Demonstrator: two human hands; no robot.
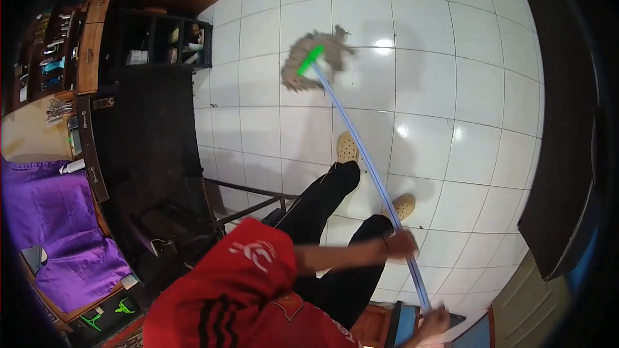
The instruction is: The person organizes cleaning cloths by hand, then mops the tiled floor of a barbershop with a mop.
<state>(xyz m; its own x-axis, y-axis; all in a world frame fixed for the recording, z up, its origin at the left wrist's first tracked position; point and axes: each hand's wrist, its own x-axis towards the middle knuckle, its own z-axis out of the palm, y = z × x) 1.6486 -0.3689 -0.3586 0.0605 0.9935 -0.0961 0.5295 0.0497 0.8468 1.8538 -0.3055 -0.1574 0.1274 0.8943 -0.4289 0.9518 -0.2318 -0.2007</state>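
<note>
My left hand [401, 245] is wrapped round the pale blue handle of a mop [361, 145], partway along it. Near the handle's end, at the bottom of the view, my right hand [435, 322] also closes on it, slightly blurred. The handle slants up and to the left, passing close by my two beige clogs. At its far end a green clamp [311, 60] holds a greyish-brown string mop head [332, 51], which lies spread on the white tiles [425, 90].
Along the left stand a dark wooden dresser [90, 116], a purple cloth [58, 219] and a black shelf unit [184, 42] with small items. A dark metal frame [251, 209] juts out beside my legs. A dark brown panel [564, 154] borders the floor on the right.
</note>
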